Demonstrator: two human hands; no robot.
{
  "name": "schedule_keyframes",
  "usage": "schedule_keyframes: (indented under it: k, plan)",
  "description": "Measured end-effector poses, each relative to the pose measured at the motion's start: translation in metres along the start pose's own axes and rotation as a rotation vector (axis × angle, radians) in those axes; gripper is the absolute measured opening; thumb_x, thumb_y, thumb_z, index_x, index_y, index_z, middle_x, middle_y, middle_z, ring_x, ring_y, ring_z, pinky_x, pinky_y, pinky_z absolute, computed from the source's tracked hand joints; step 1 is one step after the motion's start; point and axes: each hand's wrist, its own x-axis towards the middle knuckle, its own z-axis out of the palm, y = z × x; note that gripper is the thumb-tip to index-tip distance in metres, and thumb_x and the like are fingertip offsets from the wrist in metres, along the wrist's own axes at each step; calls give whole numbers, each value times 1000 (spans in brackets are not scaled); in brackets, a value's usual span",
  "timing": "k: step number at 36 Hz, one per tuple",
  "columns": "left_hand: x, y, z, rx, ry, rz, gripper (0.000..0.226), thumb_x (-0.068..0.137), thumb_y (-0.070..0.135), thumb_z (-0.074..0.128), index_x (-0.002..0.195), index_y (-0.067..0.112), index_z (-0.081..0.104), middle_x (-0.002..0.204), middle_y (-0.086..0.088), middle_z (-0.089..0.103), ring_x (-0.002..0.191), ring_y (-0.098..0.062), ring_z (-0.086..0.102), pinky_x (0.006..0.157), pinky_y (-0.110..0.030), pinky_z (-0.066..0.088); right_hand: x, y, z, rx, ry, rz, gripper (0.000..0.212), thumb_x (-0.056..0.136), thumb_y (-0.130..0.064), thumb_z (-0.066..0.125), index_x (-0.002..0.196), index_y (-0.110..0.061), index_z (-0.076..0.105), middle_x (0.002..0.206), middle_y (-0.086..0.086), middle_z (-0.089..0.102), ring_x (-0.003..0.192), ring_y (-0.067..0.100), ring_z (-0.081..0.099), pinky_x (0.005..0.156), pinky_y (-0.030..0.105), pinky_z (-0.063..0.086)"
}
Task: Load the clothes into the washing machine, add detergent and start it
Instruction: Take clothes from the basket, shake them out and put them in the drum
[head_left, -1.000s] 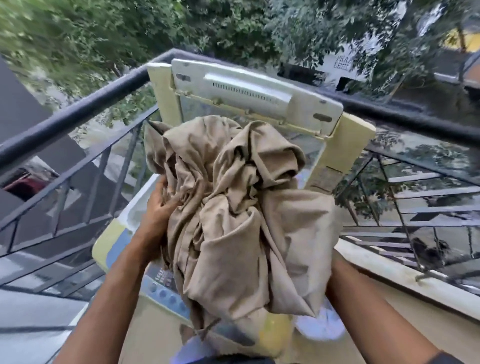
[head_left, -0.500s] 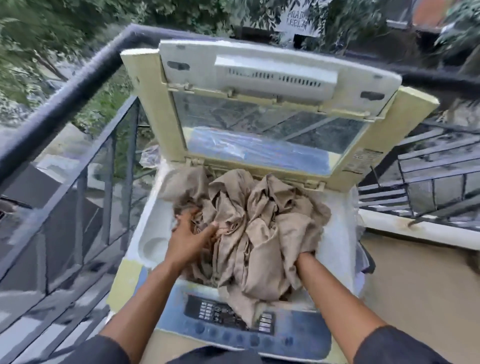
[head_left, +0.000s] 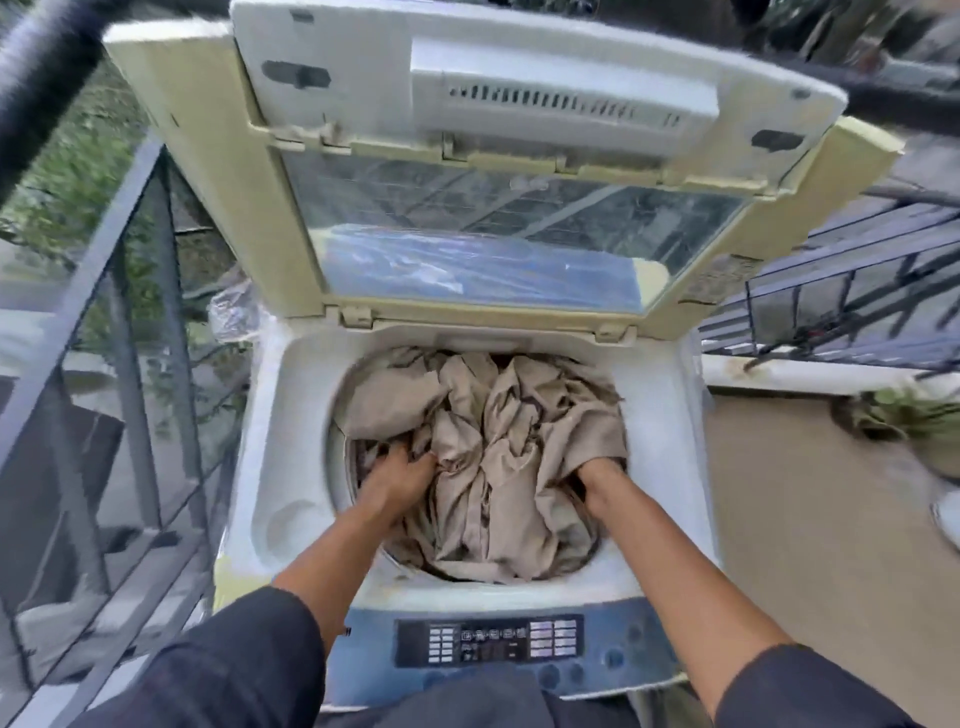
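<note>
One bundle of beige clothes is seen lying crumpled in the drum of the top-loading washing machine, filling the opening almost to its rim. The left hand is sunk into the cloth at the drum's left side, fingers buried in the folds, so whether cloth is gripped or merely pressed cannot be told. The right hand is hidden past the wrist under a fold at the right; its hold cannot be told either.

Step in hand, as judged: the load is being pushed down. It is best done by cloth being pressed evenly toward the bottom and loosened (a tight knot would probably wash poorly), with no edge left over the drum rim.

The lid is propped upright behind; the control panel is untouched at the near edge. No detergent is seen. A balcony railing is noted at the left.
</note>
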Motion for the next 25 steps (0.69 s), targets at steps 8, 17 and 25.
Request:
schedule_keyframes:
  k: [8,17,25]
  plan:
    - [32,3,10,88,-105,-180,86,103,68,32,165,12,15,172,-19,15,159,-37,16,128,-41,13,-5,3,-1,-181,485,-553,26,91,-20,58,116,-23,49,114,2,61,100,22,62,83,37,54]
    - [27,12,7,107,50,52,53,108,34,39,151,4,35,131,-42,56,112,-55,64,90,-54,58,10,29,40,-1301,150,-855,65,91,-55,54,151,-43,33,159,2,28,146,34,28,110,57,38]
    - [-6,-18,35,640,202,358,67,96,52,51,150,18,31,137,-24,38,98,-43,63,70,-45,59,77,40,44,-1458,-30,-493,87,93,-56,57,162,-38,9,172,4,-2,152,42,13,116,72,21]
